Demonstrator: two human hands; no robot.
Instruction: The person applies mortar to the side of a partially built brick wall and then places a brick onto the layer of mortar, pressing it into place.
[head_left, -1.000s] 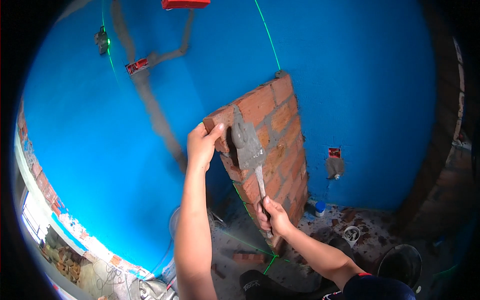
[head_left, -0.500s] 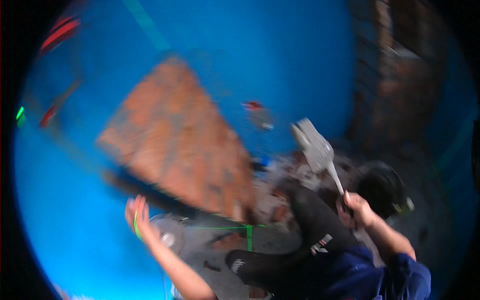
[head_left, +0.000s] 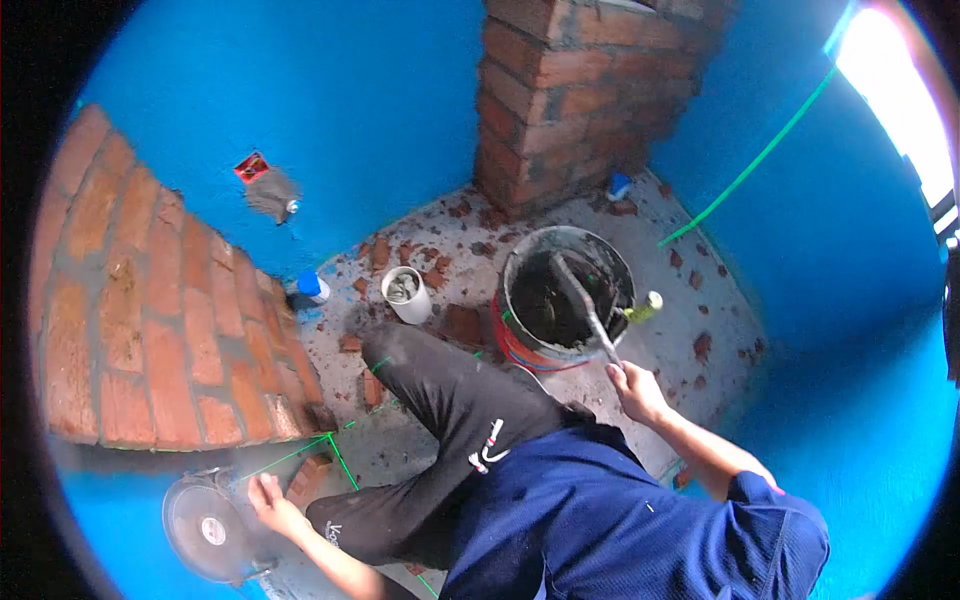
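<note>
My right hand [head_left: 634,388] grips the handle of a trowel [head_left: 582,300], whose blade dips into the dark mortar inside a bucket [head_left: 520,262] on the floor ahead. My left hand [head_left: 272,503] is spread with fingers apart, pressed on the floor beside a round grey disc-shaped tool [head_left: 205,527] and near a loose brick [head_left: 310,478]. A low brick wall [head_left: 140,320] rises at my left. My dark-trousered leg [head_left: 440,400] stretches between the wall and the bucket.
A brick column [head_left: 580,90] stands at the back against the blue walls. A small white cup [head_left: 407,295], a blue-and-white cap [head_left: 312,287] and brick chips [head_left: 440,240] lie on the speckled floor. Green laser lines [head_left: 750,165] cross the wall and floor.
My view swung from the brick wall down to the floor. My right hand carried the trowel from the wall into the bucket. My left hand left the wall and dropped to the floor.
</note>
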